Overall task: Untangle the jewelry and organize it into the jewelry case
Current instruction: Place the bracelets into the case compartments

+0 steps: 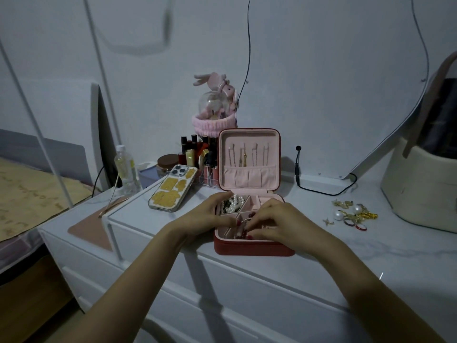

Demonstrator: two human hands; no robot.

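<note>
Right hand (274, 220) fingertips pinched red bead strand (241, 229) over front compartment of jewelry case (252, 250). Left hand (210, 216) steadied strand alongside; grasp unclear. Advised: lower slowly, coil flat, keep clear of pearls (232, 203). Loose pieces (353, 214) remained on tabletop.

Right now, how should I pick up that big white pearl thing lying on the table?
Pinch the round pearl itself from above, probably. It lies at the left edge of the loose jewelry pile, so fingers fit round its ball shape without snagging the gold pieces beside it.
</note>
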